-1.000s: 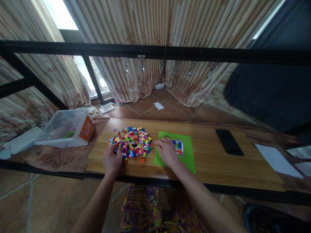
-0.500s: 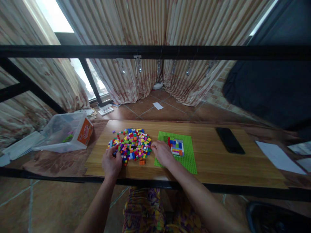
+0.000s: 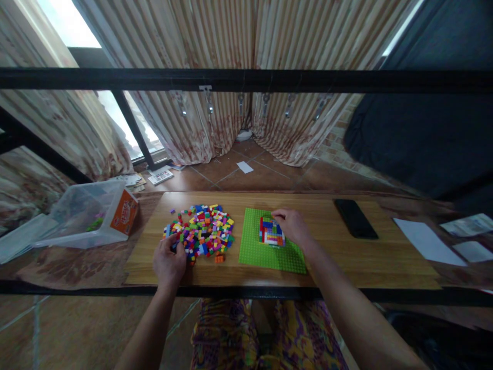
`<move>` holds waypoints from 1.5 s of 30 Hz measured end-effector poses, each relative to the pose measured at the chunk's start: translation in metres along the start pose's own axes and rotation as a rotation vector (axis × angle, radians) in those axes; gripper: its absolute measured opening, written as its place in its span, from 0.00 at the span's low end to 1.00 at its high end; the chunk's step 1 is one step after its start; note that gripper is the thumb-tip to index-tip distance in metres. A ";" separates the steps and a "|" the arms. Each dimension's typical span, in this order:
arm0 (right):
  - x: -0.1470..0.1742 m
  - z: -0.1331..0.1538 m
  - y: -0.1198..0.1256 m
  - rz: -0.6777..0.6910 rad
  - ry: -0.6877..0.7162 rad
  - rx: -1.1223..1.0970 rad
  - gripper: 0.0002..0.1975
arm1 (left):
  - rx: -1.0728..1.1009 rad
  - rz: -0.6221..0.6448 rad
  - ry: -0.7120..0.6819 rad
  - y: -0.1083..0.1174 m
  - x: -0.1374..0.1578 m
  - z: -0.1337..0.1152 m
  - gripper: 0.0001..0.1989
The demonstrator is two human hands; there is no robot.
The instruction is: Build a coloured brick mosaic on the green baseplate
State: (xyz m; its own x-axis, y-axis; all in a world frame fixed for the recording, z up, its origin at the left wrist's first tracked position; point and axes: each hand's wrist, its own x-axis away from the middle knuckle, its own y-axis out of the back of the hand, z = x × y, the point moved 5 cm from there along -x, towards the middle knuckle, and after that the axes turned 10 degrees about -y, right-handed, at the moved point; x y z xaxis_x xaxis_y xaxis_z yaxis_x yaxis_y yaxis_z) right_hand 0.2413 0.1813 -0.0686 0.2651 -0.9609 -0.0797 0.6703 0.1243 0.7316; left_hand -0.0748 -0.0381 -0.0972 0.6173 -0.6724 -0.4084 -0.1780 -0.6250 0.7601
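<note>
My right hand (image 3: pixel 291 225) is over the back right corner of a flat, multicoloured brick build (image 3: pixel 272 232). Its thumb and fingers are pinched together, and whatever they hold is too small or hidden to make out. The build sits on a green studded baseplate (image 3: pixel 252 246) and has a red edge on its left with blue, white and orange bricks. At the near left edge of a pile of loose toy bricks (image 3: pixel 208 231) rests my left hand (image 3: pixel 169 261), its fingers curved and the thumb apart from them.
A pair of orange bricks (image 3: pixel 219 258) lies just in front of the pile. To the left stands a clear plastic box (image 3: pixel 88 205) with an orange label. A black phone (image 3: pixel 355 219) and white paper (image 3: pixel 427 240) lie to the right. A dark bar (image 3: pixel 246 80) crosses beyond the wooden board (image 3: pixel 327 267).
My right hand has moved right, from between the pile and the baseplate to the build's back right corner. My left hand stays by the pile. The view has shifted slightly.
</note>
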 end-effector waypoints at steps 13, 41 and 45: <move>-0.003 -0.008 -0.012 0.105 0.040 0.021 0.17 | 0.024 -0.016 0.012 0.000 0.001 -0.001 0.14; -0.009 -0.032 -0.028 0.120 -0.103 -0.372 0.14 | 0.035 -0.034 -0.010 -0.005 0.003 0.002 0.13; -0.005 -0.031 -0.021 0.058 -0.107 -0.327 0.17 | 0.016 -0.036 -0.014 -0.004 0.003 0.001 0.13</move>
State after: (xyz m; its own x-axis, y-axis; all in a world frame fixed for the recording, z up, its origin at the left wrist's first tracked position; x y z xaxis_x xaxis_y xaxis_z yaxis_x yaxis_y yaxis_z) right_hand 0.2472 0.1908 -0.1043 0.2470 -0.9682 0.0402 0.8476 0.2360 0.4753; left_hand -0.0733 -0.0380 -0.1015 0.6127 -0.6549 -0.4423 -0.1685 -0.6551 0.7365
